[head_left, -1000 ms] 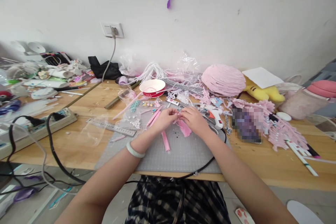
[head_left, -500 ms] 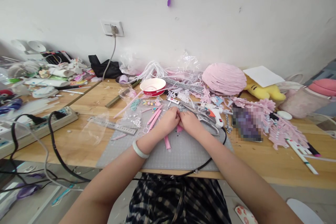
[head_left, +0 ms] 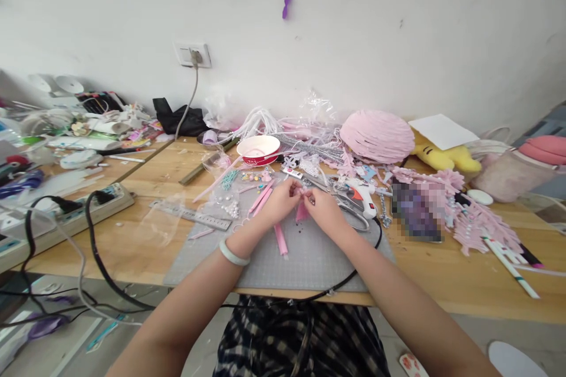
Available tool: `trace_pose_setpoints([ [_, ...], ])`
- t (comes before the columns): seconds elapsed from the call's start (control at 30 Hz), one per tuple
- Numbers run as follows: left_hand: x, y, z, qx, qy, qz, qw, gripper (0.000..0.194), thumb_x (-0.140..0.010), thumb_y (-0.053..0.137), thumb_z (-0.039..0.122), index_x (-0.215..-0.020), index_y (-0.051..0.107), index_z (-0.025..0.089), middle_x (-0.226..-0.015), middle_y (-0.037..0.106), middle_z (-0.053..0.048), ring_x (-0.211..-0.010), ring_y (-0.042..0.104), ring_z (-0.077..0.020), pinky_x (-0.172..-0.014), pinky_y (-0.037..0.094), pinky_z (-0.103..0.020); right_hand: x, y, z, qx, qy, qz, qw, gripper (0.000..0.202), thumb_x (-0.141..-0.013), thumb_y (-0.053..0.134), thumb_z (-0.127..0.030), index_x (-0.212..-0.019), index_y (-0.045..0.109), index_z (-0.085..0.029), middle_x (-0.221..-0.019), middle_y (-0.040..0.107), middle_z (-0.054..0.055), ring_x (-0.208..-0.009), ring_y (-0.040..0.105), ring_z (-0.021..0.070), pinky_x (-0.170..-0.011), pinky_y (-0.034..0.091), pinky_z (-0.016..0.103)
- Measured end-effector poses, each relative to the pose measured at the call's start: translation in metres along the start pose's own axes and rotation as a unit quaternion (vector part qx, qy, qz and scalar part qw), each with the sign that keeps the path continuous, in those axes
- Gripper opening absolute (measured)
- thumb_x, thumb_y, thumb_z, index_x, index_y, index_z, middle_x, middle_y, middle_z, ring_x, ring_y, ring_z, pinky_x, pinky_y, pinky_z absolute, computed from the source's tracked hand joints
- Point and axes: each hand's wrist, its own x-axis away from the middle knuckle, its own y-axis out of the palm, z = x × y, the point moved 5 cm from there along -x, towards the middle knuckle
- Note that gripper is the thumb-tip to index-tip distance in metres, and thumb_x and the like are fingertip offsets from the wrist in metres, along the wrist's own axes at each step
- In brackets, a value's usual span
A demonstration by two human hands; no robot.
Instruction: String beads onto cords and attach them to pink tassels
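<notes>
Over the grey cutting mat [head_left: 265,271], my left hand [head_left: 283,200] and my right hand [head_left: 322,207] meet with fingers pinched around a small pink fuzzy piece [head_left: 302,211]. Part of it hangs below the fingertips; the rest is hidden by them. Just below my left hand lies a pink strip bundle [head_left: 280,240] with a clear end. More pink sticks [head_left: 260,197] rest left of that wrist. To the right of my right hand are scissors [head_left: 354,212], partly covered, and a white and orange glue gun [head_left: 363,195]. Tiny dark bits lie on the mat under the pink piece.
A red and white bowl [head_left: 259,150] stands behind small bags of beads [head_left: 229,203]. A metal ruler [head_left: 194,216] lies left. On the right are a phone [head_left: 415,212], pink fuzzy leaf shapes [head_left: 480,221] and a pink bundle [head_left: 377,135]. A black cable [head_left: 349,277] crosses the mat's front.
My fingertips have moved slightly apart, so more of the pink piece shows between them. The view has shifted a little, with the scene lower in the picture.
</notes>
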Motion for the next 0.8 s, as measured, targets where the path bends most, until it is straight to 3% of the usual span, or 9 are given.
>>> trace_pose_setpoints([
  [0.13,0.000,0.001,-0.002,0.006,0.004,0.008,1.000,0.014,-0.074,0.046,0.011,-0.085,0.052,0.017,-0.078,0.060,-0.001,-0.071,0.058,-0.0142,-0.065,0.044,-0.025,-0.001,0.000,0.007,-0.083,0.041,0.019,0.996,0.025,-0.084,0.044,-0.025,-0.091,0.064,-0.013,-0.082,0.069,0.008,-0.070,0.061,0.0179,-0.064,0.041,0.026],
  [0.37,0.003,-0.001,0.007,-0.010,0.024,0.019,0.999,0.013,-0.073,0.047,0.011,-0.083,0.051,0.018,-0.081,0.059,-0.002,-0.076,0.056,-0.0150,-0.068,0.044,-0.026,-0.004,0.003,0.012,-0.205,0.081,0.043,0.974,0.027,-0.078,0.046,-0.030,-0.070,0.067,-0.014,-0.060,0.065,0.002,-0.055,0.057,0.0157,-0.053,0.039,0.024],
  [0.47,0.004,-0.001,0.011,-0.027,0.027,0.018,0.999,0.012,-0.071,0.048,0.011,-0.081,0.051,0.018,-0.075,0.057,-0.001,-0.069,0.054,-0.0151,-0.063,0.041,-0.026,-0.003,0.003,0.013,-0.235,0.078,0.060,0.967,0.026,-0.076,0.044,-0.028,-0.069,0.065,-0.015,-0.056,0.062,0.001,-0.050,0.053,0.0144,-0.050,0.038,0.024],
  [0.6,0.007,0.000,0.014,-0.046,0.032,0.011,0.998,0.007,-0.073,0.047,0.013,-0.071,0.051,0.018,-0.068,0.053,0.000,-0.067,0.050,-0.0161,-0.064,0.038,-0.027,-0.002,0.003,0.011,-0.241,0.056,0.085,0.965,0.020,-0.072,0.046,-0.024,-0.065,0.062,-0.016,-0.061,0.062,0.002,-0.058,0.053,0.0158,-0.056,0.038,0.025],
  [0.8,0.006,0.002,0.012,-0.038,0.020,-0.007,0.999,0.015,-0.074,0.045,0.013,-0.060,0.044,0.019,-0.060,0.048,0.001,-0.061,0.046,-0.0148,-0.059,0.034,-0.026,-0.001,0.005,0.010,-0.244,0.030,0.087,0.965,0.018,-0.072,0.047,-0.022,-0.061,0.059,-0.017,-0.058,0.059,0.000,-0.057,0.051,0.0150,-0.057,0.036,0.025],
])
